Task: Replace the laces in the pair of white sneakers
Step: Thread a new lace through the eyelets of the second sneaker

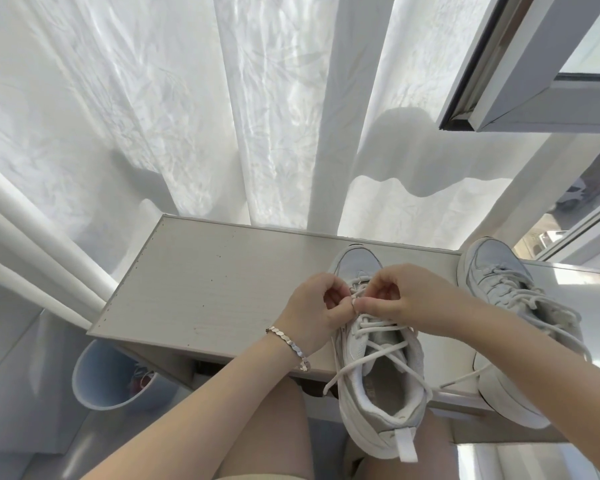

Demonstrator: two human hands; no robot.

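Note:
A white sneaker (378, 386) lies on the pale table (201, 289), toe pointing away, heel hanging over the near edge. Its white lace (371, 355) is loosely threaded, with ends trailing over the sides. My left hand (312, 306) and my right hand (406, 296) meet above the lower eyelets, each pinching the lace near the middle of the shoe. A second white sneaker (513, 327), laced, lies to the right on the table, partly behind my right forearm.
A white curtain (222, 116) hangs right behind the table. A light blue bin (94, 379) stands on the floor under the table's left front. An open window frame (534, 81) juts in at the upper right. My knees sit below the table edge.

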